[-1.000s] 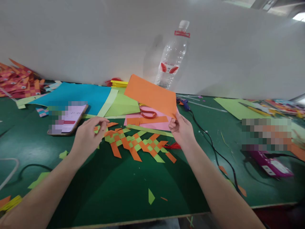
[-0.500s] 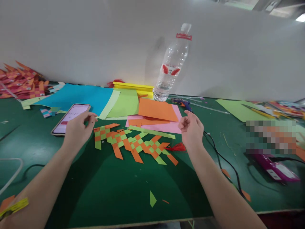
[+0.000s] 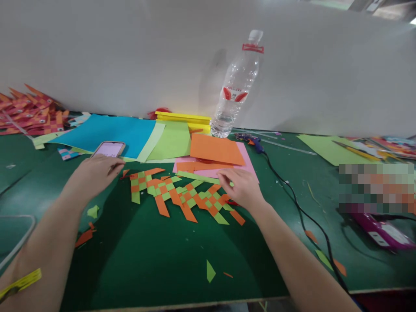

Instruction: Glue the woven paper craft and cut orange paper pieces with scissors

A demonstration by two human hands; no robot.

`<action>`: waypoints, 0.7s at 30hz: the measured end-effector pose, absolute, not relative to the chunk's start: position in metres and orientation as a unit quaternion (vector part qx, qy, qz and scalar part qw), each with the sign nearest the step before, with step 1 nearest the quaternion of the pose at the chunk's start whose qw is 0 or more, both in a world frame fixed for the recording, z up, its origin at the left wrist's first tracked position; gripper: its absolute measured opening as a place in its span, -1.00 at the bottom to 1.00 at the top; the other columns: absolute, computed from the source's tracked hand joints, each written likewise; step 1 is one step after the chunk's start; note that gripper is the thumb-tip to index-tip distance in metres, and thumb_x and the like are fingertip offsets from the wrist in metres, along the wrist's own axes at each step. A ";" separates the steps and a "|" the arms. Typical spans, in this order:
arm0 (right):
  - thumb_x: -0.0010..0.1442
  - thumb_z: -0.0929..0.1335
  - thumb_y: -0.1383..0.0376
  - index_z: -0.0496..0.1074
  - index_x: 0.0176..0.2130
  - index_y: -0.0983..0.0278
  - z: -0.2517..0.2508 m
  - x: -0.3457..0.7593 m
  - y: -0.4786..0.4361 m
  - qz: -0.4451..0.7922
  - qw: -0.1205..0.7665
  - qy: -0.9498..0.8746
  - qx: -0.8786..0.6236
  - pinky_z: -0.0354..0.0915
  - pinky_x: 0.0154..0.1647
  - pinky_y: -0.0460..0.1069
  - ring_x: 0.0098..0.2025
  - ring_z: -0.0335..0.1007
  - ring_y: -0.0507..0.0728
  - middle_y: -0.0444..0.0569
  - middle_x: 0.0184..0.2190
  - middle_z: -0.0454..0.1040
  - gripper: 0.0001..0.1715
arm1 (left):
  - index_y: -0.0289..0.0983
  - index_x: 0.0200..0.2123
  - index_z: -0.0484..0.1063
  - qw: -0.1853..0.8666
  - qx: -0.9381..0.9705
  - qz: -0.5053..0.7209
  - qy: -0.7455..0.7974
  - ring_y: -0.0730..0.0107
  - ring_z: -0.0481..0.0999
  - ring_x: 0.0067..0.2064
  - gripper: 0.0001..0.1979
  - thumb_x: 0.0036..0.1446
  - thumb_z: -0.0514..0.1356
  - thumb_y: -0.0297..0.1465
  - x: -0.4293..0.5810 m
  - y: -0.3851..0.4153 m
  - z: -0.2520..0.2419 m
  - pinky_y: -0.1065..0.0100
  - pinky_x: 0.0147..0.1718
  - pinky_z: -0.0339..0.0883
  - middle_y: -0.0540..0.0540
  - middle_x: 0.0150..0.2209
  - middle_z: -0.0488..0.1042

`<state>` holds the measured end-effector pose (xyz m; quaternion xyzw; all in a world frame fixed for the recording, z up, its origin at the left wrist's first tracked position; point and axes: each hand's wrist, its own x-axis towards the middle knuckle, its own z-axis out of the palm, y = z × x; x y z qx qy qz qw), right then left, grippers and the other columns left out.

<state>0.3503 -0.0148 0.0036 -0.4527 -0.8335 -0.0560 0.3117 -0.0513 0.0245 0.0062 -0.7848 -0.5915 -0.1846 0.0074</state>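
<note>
A woven strip of orange and green paper (image 3: 186,195) lies across the table in front of me, its slanted ends sticking out. My left hand (image 3: 92,177) is left of it, partly covering a phone (image 3: 108,149); the fingers are curled together, and what they hold, if anything, cannot be made out. A bit of red cord shows at the strip's left end. Above the strip's right end is my right hand (image 3: 242,186), thumb and fingers pinched, with their contents hidden. It covers most of the red tassel there. A narrow green paper strip (image 3: 198,177) lies just behind the weave.
Orange sheets (image 3: 216,149), pink paper (image 3: 250,162) and a blue sheet (image 3: 120,132) lie behind. A water bottle (image 3: 235,93) leans against the wall. A glue gun (image 3: 255,143) trails a black cable (image 3: 295,199) on the right. Paper scraps (image 3: 210,271) lie in front.
My right hand has moved left and inward, now over the tassel end of the weave. My left hand has shifted slightly left, covering more of the phone. The woven strip stays put.
</note>
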 end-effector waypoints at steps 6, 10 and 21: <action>0.24 0.23 0.31 0.45 -0.38 0.21 0.005 0.354 -0.015 -0.100 0.331 -0.813 -0.467 0.19 -0.47 -0.04 -0.55 0.33 0.05 -0.09 -0.56 0.49 -0.76 | -0.20 -0.32 0.54 -0.077 -0.797 -0.217 -0.559 0.10 0.40 -0.23 -0.88 0.06 0.20 -0.39 -0.059 0.029 -0.004 0.35 -0.23 0.12 -0.11 -0.30 0.53; 0.25 0.23 0.31 0.46 -0.36 0.22 0.003 0.355 -0.014 -0.114 0.313 -0.823 -0.459 0.18 -0.48 -0.04 -0.56 0.32 0.04 -0.09 -0.56 0.49 -0.76 | -0.20 -0.37 0.55 -0.085 -0.784 -0.196 -0.583 0.15 0.40 -0.25 -0.78 -0.05 0.17 -0.58 -0.065 0.027 0.000 0.38 -0.27 0.10 -0.06 -0.33 0.53; 0.23 0.23 0.29 0.48 -0.34 0.20 0.003 0.354 -0.014 -0.074 0.314 -0.823 -0.468 0.20 -0.46 -0.02 -0.54 0.34 0.06 -0.08 -0.55 0.51 -0.75 | -0.18 -0.44 0.57 -0.156 -0.780 -0.180 -0.579 0.28 0.35 -0.40 -0.91 -0.10 0.38 -0.37 -0.065 0.027 -0.003 0.45 -0.43 0.08 -0.02 -0.43 0.50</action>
